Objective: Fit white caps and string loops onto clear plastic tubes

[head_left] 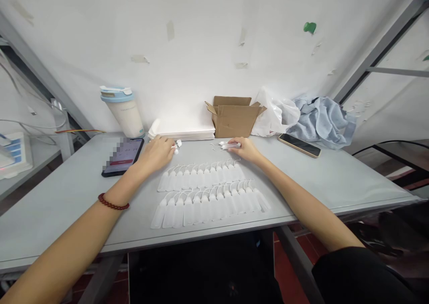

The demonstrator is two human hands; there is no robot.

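Note:
Two rows of flat, translucent white plastic pieces with thin curved strings lie side by side on the grey table, a back row [203, 178] and a front row [206, 209]. Beyond the back row, my left hand [160, 153] rests on the tabletop with fingers curled. Small white pieces [177, 146] lie at its fingertips; whether it grips one is hidden. On the other side, my right hand [247, 148] pinches a small clear-and-white plastic piece [231, 146]. Thin white bits [213, 147] lie just left of it.
A phone with a lit screen [122, 156] and a lidded cup [123, 111] stand left. Along the wall are a white paper stack [184, 129], an open cardboard box [234, 120], a plastic bag [273, 114] and blue cloth [323, 118]. Another phone [299, 145] lies right.

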